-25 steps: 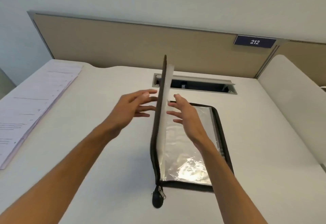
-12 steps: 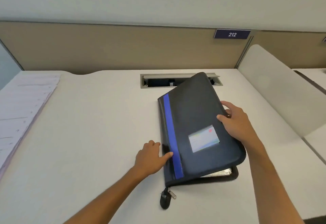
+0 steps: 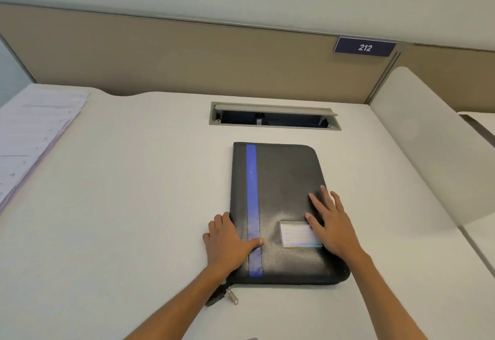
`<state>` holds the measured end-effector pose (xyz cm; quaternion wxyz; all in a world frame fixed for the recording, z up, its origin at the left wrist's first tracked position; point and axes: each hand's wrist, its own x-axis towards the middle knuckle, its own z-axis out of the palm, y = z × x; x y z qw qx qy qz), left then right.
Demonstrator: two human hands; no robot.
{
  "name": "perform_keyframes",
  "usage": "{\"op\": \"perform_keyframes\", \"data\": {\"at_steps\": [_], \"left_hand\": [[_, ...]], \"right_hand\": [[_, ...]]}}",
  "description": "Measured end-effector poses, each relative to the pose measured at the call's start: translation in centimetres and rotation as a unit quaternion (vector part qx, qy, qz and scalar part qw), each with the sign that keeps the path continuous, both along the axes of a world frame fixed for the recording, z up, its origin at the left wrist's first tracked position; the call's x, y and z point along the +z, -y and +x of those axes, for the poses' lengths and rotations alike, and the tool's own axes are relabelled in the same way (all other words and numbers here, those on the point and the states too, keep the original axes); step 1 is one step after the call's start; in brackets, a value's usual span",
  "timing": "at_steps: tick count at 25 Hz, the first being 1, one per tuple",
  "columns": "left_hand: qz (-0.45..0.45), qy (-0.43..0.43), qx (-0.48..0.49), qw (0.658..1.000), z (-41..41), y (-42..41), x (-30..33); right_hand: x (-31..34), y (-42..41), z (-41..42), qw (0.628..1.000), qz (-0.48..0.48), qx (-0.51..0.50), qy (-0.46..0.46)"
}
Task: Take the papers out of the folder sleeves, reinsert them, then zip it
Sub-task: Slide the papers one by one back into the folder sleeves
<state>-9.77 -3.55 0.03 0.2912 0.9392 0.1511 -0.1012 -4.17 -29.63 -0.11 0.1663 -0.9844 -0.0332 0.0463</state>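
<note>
A black zip folder point(image 3: 284, 189) with a blue stripe and a small label window lies flat and closed on the white desk. My left hand point(image 3: 227, 243) rests on its near left edge, thumb across the blue stripe. My right hand point(image 3: 330, 223) lies flat on the cover beside the label window, fingers spread. The zipper pull point(image 3: 222, 295) sticks out at the near left corner, just beside my left forearm. No papers inside the folder are visible.
A stack of printed papers point(image 3: 32, 141) lies at the desk's far left. A cable slot point(image 3: 273, 117) opens in the desk behind the folder. A beige partition point(image 3: 187, 58) bounds the back, and a white divider point(image 3: 417, 147) stands at the right.
The folder's cover swung from upright down to the right and now lies shut. My left hand moved to the spine edge and my right hand pressed flat on the cover.
</note>
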Motion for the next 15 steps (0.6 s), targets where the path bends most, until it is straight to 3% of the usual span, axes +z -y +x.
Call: {"op": "perform_keyframes", "data": {"at_steps": [7,10,13,15], "left_hand": [[-0.006,0.004,0.032,0.999,3.1,-0.2,-0.1],[0.069,0.047,0.009,0.996,5.3,-1.6,0.4],[0.193,0.169,-0.007,0.967,5.9,-1.4,0.3],[0.210,0.164,-0.029,0.964,4.7,0.0,-0.2]], "right_hand": [[-1.6,0.0,-0.2,0.999,-0.011,0.021,0.028],[-1.7,-1.5,-2.1,0.996,-0.055,0.012,0.063],[-1.4,-4.0,-5.3,0.990,-0.080,0.038,0.107],[-0.9,-5.2,-7.3,0.982,-0.096,0.067,0.148]]}}
